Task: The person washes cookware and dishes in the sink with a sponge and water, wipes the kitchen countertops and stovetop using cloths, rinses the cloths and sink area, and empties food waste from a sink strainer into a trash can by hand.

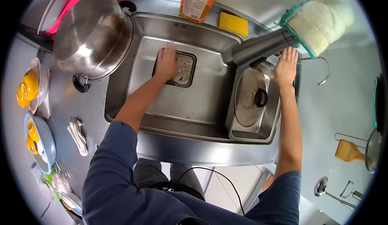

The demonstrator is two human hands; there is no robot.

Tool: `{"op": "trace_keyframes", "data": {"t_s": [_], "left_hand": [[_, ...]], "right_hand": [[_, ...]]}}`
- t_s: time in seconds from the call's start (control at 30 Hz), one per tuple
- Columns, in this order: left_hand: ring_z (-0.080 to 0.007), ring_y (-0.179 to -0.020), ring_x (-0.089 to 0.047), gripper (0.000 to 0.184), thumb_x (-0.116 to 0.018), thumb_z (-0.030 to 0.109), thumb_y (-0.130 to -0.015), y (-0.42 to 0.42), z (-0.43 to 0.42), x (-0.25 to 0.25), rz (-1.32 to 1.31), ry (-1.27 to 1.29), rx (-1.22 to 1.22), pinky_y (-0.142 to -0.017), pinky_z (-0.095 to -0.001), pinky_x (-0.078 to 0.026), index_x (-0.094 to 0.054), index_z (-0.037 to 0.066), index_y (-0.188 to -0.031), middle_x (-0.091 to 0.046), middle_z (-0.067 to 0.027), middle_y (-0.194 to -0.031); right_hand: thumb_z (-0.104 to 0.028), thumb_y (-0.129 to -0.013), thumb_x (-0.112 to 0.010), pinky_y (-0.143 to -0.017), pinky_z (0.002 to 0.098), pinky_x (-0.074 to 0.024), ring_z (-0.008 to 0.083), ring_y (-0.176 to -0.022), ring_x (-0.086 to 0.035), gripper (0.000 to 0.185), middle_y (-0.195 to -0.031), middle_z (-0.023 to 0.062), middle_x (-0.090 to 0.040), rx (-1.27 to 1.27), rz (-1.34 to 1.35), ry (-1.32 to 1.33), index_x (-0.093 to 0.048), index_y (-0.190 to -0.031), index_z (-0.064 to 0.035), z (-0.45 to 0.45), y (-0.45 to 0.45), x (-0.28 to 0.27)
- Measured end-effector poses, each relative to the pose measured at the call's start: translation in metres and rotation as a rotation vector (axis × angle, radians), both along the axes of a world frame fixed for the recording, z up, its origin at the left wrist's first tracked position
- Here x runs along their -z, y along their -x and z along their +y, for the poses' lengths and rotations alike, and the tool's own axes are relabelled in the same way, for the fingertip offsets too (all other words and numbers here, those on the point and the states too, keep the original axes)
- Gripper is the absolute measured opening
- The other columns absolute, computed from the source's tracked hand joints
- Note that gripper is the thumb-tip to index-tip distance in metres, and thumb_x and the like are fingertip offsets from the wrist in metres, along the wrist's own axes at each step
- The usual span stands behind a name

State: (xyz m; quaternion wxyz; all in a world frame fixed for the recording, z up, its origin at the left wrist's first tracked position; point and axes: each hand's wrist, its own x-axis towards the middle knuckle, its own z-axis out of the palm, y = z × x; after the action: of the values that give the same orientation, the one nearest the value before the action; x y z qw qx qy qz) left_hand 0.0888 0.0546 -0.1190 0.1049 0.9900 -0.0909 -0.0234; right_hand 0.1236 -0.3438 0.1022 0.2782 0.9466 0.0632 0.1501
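Observation:
My left hand (pixel 166 63) is over the left part of the square drain (pixel 185 68) in the large steel sink basin (pixel 178 112). Its fingers are blurred, and whether they hold anything cannot be made out. My right hand (pixel 286 68) lies flat with its fingers extended at the right rim of the sink, beside the base of the grey faucet (pixel 262 47). Just left of that hand, a glass lid (pixel 247 97) with a black knob rests tilted in the small side basin (pixel 264 134). Bits of wet residue show in the drain.
A large steel pot (pixel 95 35) stands upper left. Behind the sink are an orange bottle (pixel 198 1) and a yellow sponge (pixel 233 24). A cream cloth (pixel 321 23) hangs by the faucet. Bowls (pixel 46 144) and a folded cloth (pixel 77 136) lie left; utensils (pixel 349 151) lie right.

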Motion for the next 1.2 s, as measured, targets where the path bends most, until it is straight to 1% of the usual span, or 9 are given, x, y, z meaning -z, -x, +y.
{"op": "trace_keyframes", "data": {"t_s": [0.13, 0.33, 0.43, 0.5, 0.63, 0.8, 0.87, 1.0, 1.2], "left_hand": [[-0.0341, -0.136, -0.021, 0.069, -0.050, 0.033, -0.089, -0.017, 0.070, 0.065, -0.399, 0.071, -0.446, -0.111, -0.0453, -0.016, -0.024, -0.006, -0.139, -0.024, -0.0239, -0.145], [-0.0355, -0.135, -0.023, 0.068, -0.047, 0.036, -0.091, -0.059, 0.067, 0.070, -0.389, 0.109, -0.410, -0.112, -0.0427, -0.018, -0.025, -0.010, -0.137, -0.025, -0.0255, -0.144], [-0.0373, -0.134, -0.024, 0.060, -0.046, 0.030, -0.092, -0.057, 0.036, 0.073, -0.425, 0.305, -0.382, -0.111, -0.0421, -0.020, -0.030, -0.008, -0.135, -0.028, -0.0253, -0.143], [-0.0374, -0.134, -0.025, 0.055, -0.047, 0.023, -0.092, -0.040, 0.019, 0.058, -0.224, 0.582, -0.139, -0.111, -0.0418, -0.020, -0.031, -0.004, -0.137, -0.030, -0.0229, -0.143], [-0.0348, -0.136, -0.022, 0.053, -0.045, 0.018, -0.091, -0.007, 0.029, 0.038, 0.035, 0.623, 0.191, -0.112, -0.0415, -0.017, -0.029, 0.003, -0.140, -0.027, -0.0184, -0.145], [-0.0327, -0.138, -0.017, 0.056, -0.045, 0.022, -0.091, 0.025, 0.103, 0.030, -0.083, 0.097, -0.206, -0.113, -0.0406, -0.015, -0.028, 0.001, -0.140, -0.022, -0.0175, -0.148], [-0.0324, -0.138, -0.015, 0.057, -0.046, 0.024, -0.091, 0.026, 0.105, 0.036, -0.164, -0.042, -0.200, -0.113, -0.0406, -0.015, -0.028, 0.000, -0.139, -0.019, -0.0177, -0.148], [-0.0319, -0.138, -0.016, 0.057, -0.043, 0.022, -0.092, 0.000, 0.076, 0.048, -0.148, 0.136, -0.304, -0.113, -0.0395, -0.013, -0.025, -0.003, -0.140, -0.021, -0.0189, -0.148], [-0.0380, -0.134, -0.021, 0.057, -0.043, 0.023, -0.093, -0.057, 0.061, 0.004, -0.393, 0.938, -0.466, -0.111, -0.0415, -0.016, -0.023, -0.006, -0.139, -0.023, -0.0260, -0.144]], "right_hand": [[-0.014, -0.090, -0.040, -0.108, 0.0424, -0.0244, 0.0338, -0.123, -0.039, 0.043, -0.130, 0.0198, -0.045, 0.040, 0.041, -0.045, -0.042, -0.126, 0.0087, -0.009, -0.003, 0.001], [0.001, -0.074, -0.048, -0.102, 0.0457, -0.0312, 0.0448, -0.102, -0.048, 0.021, -0.111, 0.0293, -0.053, -0.192, 0.077, -0.477, -0.061, -0.089, 0.0103, 0.007, 0.022, -0.007], [-0.005, -0.085, -0.051, -0.093, 0.0309, -0.0400, 0.0185, -0.102, -0.054, 0.029, -0.107, 0.0120, -0.061, 0.006, 0.038, -1.785, -0.055, -0.112, 0.0052, 0.081, 0.065, 0.029], [-0.023, -0.093, -0.051, -0.092, 0.0368, -0.0441, 0.0253, -0.097, -0.058, 0.034, -0.102, 0.0130, -0.061, 0.193, 0.409, -2.507, -0.054, -0.110, 0.0055, 0.128, 0.074, 0.068], [-0.011, -0.095, -0.030, -0.098, 0.0452, -0.0414, 0.0307, -0.100, -0.053, 0.028, -0.105, 0.0173, -0.056, 1.072, 0.435, -3.363, -0.051, -0.104, 0.0059, 0.206, 0.058, 0.096], [-0.015, -0.098, -0.023, -0.105, 0.0469, -0.0344, 0.0338, -0.122, -0.043, 0.040, -0.128, 0.0241, -0.044, 1.263, 0.199, -3.375, -0.036, -0.127, 0.0106, 0.262, 0.014, 0.079], [-0.014, -0.098, -0.022, -0.110, 0.0478, -0.0276, 0.0359, -0.131, -0.030, 0.044, -0.138, 0.0264, -0.031, 1.029, 0.710, -3.468, -0.025, -0.133, 0.0124, 0.285, -0.011, 0.075], [-0.014, -0.098, -0.021, -0.111, 0.0474, -0.0253, 0.0368, -0.134, -0.023, 0.046, -0.143, 0.0272, -0.023, 0.769, 1.137, -3.370, -0.018, -0.135, 0.0133, 0.330, -0.048, 0.057], [-0.017, -0.099, -0.021, -0.110, 0.0461, -0.0278, 0.0366, -0.131, -0.031, 0.045, -0.139, 0.0256, -0.032, 0.855, 0.717, -3.340, -0.028, -0.133, 0.0116, 0.314, -0.030, 0.061]]}}
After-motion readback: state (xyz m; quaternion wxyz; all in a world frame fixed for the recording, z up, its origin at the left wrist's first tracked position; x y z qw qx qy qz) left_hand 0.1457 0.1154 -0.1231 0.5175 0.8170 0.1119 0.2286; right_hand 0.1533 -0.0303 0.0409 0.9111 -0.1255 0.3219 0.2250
